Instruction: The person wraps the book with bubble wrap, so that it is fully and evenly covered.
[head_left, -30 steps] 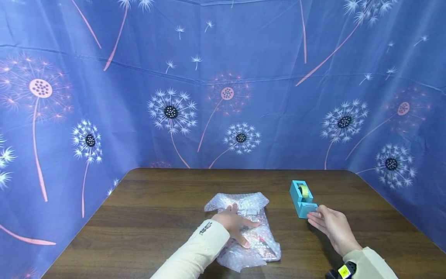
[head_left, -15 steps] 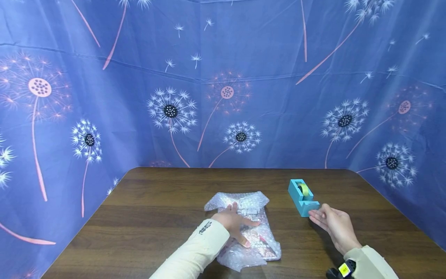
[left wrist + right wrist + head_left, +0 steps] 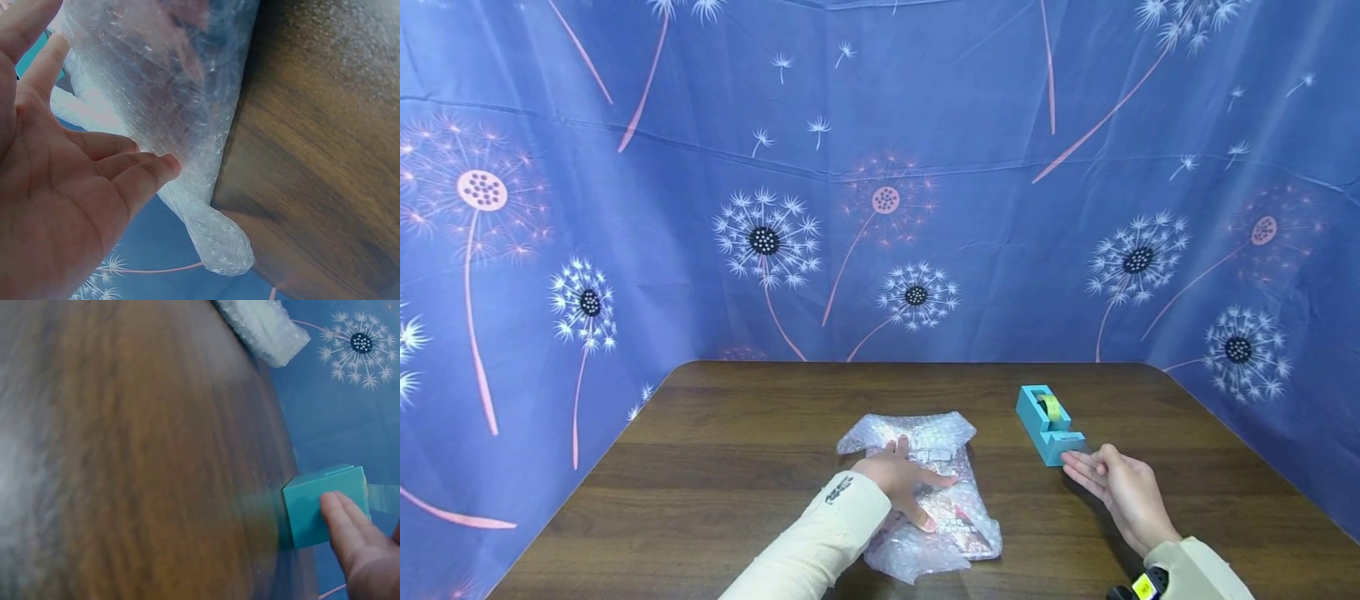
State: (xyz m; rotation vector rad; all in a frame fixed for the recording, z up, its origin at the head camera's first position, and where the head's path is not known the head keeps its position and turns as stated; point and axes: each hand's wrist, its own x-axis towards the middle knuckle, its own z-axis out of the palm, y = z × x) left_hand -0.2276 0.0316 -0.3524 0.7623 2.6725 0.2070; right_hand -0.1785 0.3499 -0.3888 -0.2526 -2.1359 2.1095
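A packet in bubble wrap (image 3: 981, 508) lies on the table, with a printed item showing through the clear layers. My left hand (image 3: 898, 479) rests on it, fingers spread; in the left wrist view the fingertips (image 3: 169, 164) touch the bubble wrap. To the right stands a light blue tape dispenser (image 3: 1043, 429) with a yellowish roll. From its toothed edge a strip of clear tape (image 3: 382, 497) reaches toward my right hand (image 3: 1126, 492). Thumb and forefinger pinch the tape's end, while other fingers (image 3: 342, 522) lie straight against the dispenser's front.
The brown wooden table (image 3: 737, 458) ends in rounded far corners. A blue cloth with a dandelion print (image 3: 992, 208) hangs behind it and at both sides. A small device with a yellow label (image 3: 1144, 587) sits at the right wrist.
The right thumb and forefinger have drawn slightly away from the dispenser, and a short clear tape strip now shows between. The left hand and packet stay in place.
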